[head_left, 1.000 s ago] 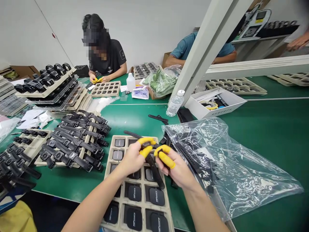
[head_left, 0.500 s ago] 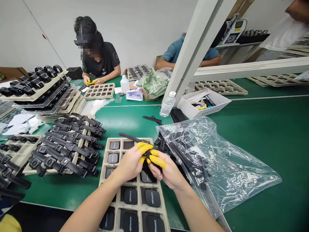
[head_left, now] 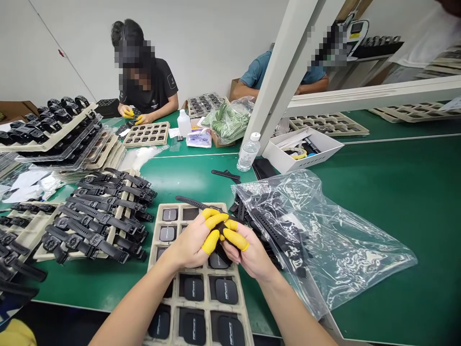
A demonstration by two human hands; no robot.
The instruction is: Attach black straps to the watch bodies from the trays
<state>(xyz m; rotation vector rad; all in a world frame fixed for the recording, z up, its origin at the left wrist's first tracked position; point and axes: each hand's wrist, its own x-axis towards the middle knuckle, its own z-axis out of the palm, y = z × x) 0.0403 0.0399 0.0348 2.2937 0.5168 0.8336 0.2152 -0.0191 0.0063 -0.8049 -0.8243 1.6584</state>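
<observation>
Both my hands meet above a beige tray of square black watch faces, with yellow covers on several fingertips. My left hand pinches a black watch strap, whose long end points up and left. My right hand is closed on the same dark piece from the other side. Its joint between my fingertips is mostly hidden. Just right of my hands, a clear plastic bag holds many black straps.
Left are watches on trays and a tall tray stack. Ahead stand a clear bottle, a white box and two loose straps. A person works across the table; another's blue sleeve shows behind the white post.
My left thumb has shifted a little at the held piece, with both hands staying together. Across the table, the person's hands have moved apart. The view has shifted slightly.
</observation>
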